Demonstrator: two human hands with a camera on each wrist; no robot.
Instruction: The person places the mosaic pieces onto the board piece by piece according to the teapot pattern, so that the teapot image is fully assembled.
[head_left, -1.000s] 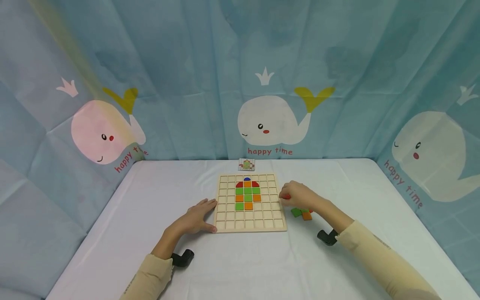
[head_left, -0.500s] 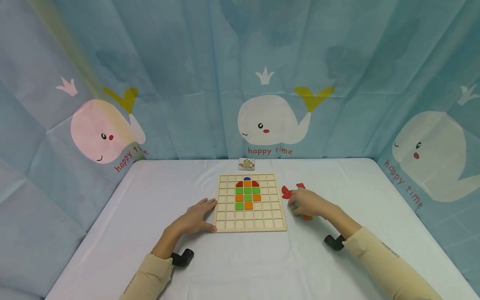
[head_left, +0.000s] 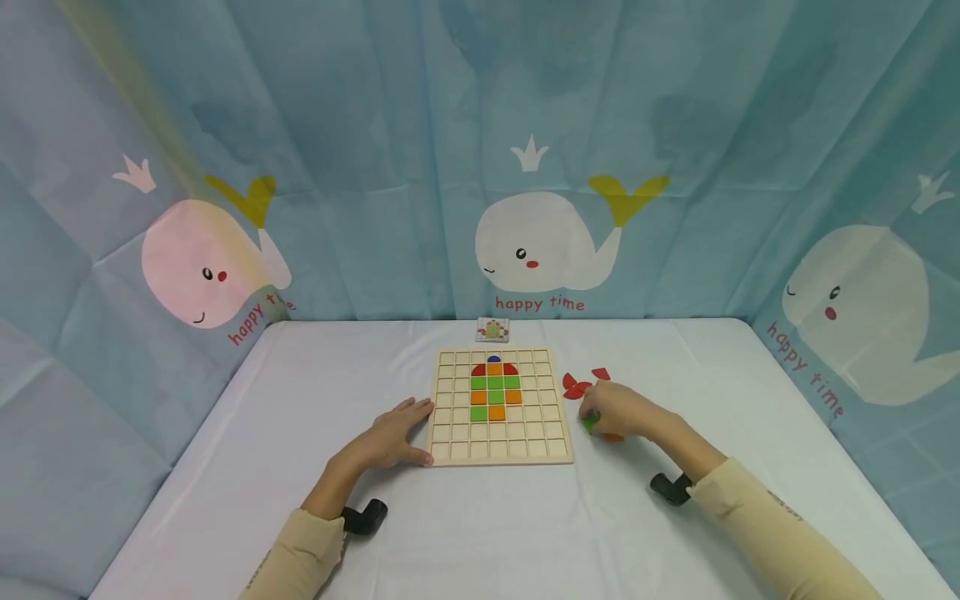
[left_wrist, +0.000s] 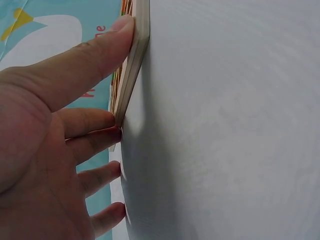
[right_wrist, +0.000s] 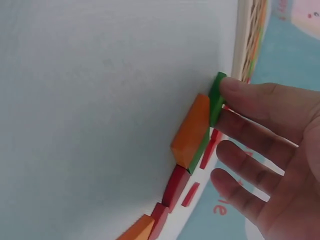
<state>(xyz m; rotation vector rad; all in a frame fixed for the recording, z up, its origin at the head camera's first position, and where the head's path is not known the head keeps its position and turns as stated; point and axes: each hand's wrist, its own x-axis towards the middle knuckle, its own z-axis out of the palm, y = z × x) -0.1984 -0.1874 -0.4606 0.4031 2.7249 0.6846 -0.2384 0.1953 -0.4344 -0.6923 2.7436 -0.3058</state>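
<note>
A wooden grid board [head_left: 534,433] lies on the white table, with a figure of green, orange, red and blue tiles set in its squares. My left hand [head_left: 390,435] rests at its left edge; the left wrist view shows the thumb on the board's corner and the fingers extended. Right of the board, my right hand [head_left: 618,408] pinches a green square tile [right_wrist: 216,102] between thumb and index finger. An orange tile [right_wrist: 192,132] and a second green one lie beside it. Several red curved pieces [head_left: 577,390] are scattered just beyond the hand, which partly hides the pile.
Behind the board lies a small picture card [head_left: 492,330]. A blue curtain [head_left: 405,250] with whale prints hangs along the table's back and sides. Black wrist-worn devices [head_left: 366,517] stick out beneath both forearms.
My right hand has moved from the red pieces toward me to the green and orange tiles, leaving the red ones uncovered. It now grips a green tile. The left hand stays put.
</note>
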